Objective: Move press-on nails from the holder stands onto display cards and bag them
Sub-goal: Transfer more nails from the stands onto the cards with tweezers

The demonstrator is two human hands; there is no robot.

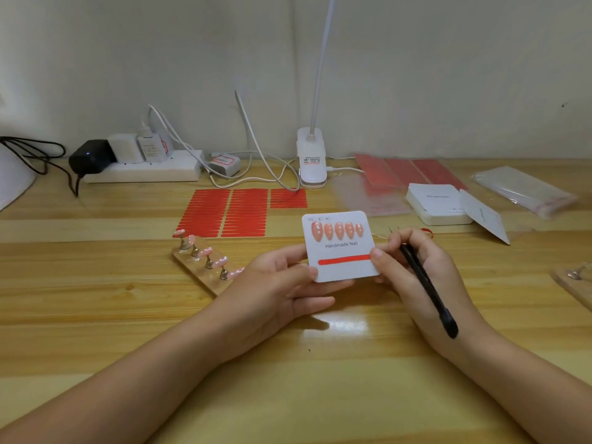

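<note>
A white display card (pixel 341 248) printed "Handmade Nail" carries a row of several peach press-on nails (pixel 338 230) along its top and a red adhesive strip (pixel 344 260) lower down. My left hand (pixel 282 283) holds the card's lower left corner above the table. My right hand (pixel 413 267) pinches the card's right edge at the end of the strip and also grips black tweezers (pixel 427 283), tips pointing away. To the left, a wooden holder stand (pixel 198 267) bears several pink nails (pixel 205 251) on metal posts.
Sheets of red adhesive strips (pixel 224 213) lie behind the stand. A stack of blank cards (pixel 439 203), one loose card (pixel 488 219) and clear bags (pixel 525 190) sit at the right. A clip lamp (pixel 312 158), power strip (pixel 144 169) and cables line the wall. Another stand's edge (pixel 576 283) shows far right.
</note>
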